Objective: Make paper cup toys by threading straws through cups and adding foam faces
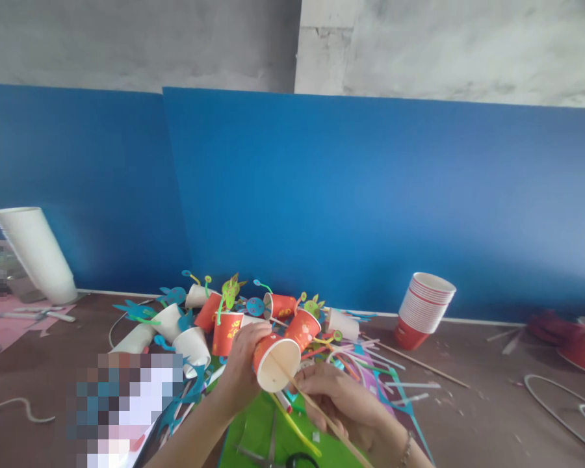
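Head view shows our left hand (244, 357) wrapped around a red cup (272, 374) above the green sheet (253, 422) and our right hand (338, 393) pinching a wooden stick (334, 428) at its mouth, seemingly mid-work, while decorated cups (228, 335) behind look finished and a stack of cups (426, 309) stands undecorated.
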`<action>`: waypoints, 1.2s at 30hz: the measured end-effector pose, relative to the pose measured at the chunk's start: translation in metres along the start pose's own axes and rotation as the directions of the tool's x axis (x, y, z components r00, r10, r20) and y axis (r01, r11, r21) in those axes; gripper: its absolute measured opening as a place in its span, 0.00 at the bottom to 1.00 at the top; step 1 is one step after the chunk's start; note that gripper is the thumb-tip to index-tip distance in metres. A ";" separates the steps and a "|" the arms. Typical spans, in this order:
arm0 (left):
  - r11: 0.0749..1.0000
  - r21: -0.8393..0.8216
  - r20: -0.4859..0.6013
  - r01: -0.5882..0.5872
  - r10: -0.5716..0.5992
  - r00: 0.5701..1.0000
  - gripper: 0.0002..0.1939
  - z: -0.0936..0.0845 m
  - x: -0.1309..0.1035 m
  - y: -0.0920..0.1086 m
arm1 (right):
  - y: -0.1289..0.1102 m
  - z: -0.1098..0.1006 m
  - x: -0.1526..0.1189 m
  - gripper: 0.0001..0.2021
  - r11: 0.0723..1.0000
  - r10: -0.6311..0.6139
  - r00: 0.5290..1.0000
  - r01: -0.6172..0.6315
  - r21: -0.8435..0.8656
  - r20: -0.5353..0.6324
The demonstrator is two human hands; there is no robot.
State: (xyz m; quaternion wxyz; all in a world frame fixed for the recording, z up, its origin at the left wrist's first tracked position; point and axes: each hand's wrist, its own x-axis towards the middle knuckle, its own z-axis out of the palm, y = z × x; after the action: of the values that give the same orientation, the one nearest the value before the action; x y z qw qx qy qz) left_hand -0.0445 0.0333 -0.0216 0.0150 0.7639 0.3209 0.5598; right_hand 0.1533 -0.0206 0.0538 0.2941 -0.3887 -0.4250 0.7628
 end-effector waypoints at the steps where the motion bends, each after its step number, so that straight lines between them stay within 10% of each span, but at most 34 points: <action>1: 1.000 0.011 0.011 -0.008 0.008 1.000 0.26 -0.001 0.001 0.001 | 0.001 0.000 0.000 0.12 1.000 0.003 1.000 -0.003 0.006 0.005; 9: 0.983 0.102 0.065 -0.153 0.147 0.987 0.24 -0.004 0.007 0.004 | 0.007 -0.003 0.007 0.20 0.998 -0.057 0.995 0.054 -0.036 -0.088; 18: 0.957 0.289 0.011 -0.023 0.021 1.000 0.26 -0.011 0.013 0.007 | -0.018 0.004 -0.033 0.10 0.811 -0.172 0.958 0.006 -0.584 -0.229; 24: 0.967 0.253 0.041 0.002 -0.013 0.999 0.23 -0.007 0.011 0.020 | -0.015 0.024 -0.048 0.12 0.664 -0.503 0.782 0.077 -0.744 -0.368; 33: 0.991 0.120 0.130 -0.063 0.047 0.990 0.19 0.001 0.008 0.048 | 0.008 0.018 -0.023 0.17 0.348 -0.790 0.580 0.158 -0.924 -0.198; 36: 0.982 -0.059 0.077 0.180 -0.175 0.982 0.19 0.002 0.008 0.054 | 0.005 0.014 -0.021 0.19 0.408 -0.849 0.474 0.307 -0.860 -0.234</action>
State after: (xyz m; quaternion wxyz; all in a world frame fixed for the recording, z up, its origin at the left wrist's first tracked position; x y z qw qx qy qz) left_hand -0.0158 -0.0044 0.0050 0.1014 0.7509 0.3682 0.5388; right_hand 0.1524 -0.0450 0.0615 0.5084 -0.5155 -0.6682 0.1710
